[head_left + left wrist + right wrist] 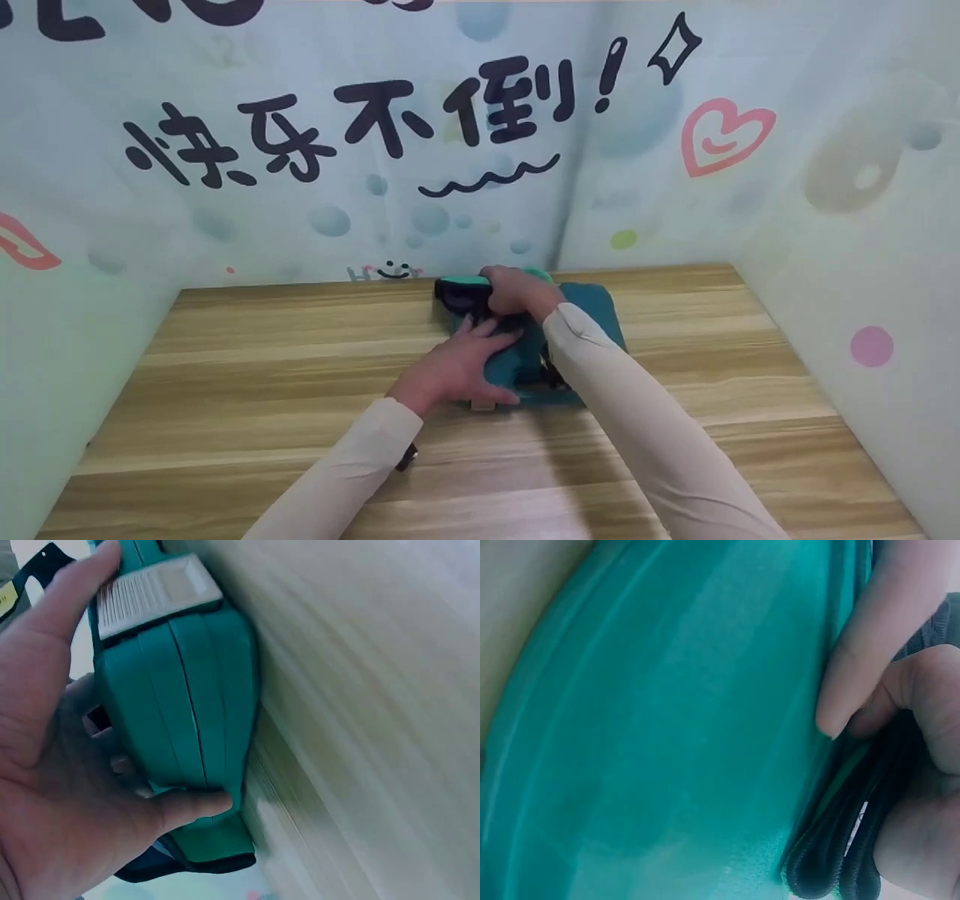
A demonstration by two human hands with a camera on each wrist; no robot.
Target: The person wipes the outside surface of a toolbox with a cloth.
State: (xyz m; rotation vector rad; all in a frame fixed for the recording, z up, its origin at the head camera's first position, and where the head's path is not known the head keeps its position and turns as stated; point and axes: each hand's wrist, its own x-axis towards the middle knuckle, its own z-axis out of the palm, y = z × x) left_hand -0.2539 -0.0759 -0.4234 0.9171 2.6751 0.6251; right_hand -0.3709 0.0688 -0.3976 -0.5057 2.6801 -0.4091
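A teal hard case (592, 322) lies near the back of the wooden table, with a pale latch (161, 592) at its near left corner. My left hand (457, 367) rests on the case with its fingers spread, the thumb beside the latch and another finger (195, 808) along the case's side. On top of the case lies folded black fabric with green trim (461, 296). My right hand (517, 291) grips this fabric at the far side, its fingers curled round the folds (840, 855). The right forearm hides part of the case.
The wood-grain table (300, 360) runs up to a printed cloth wall (300, 225) close behind the case. Pale walls (862, 247) stand at both sides. A small black object (407, 457) shows beside the left cuff.
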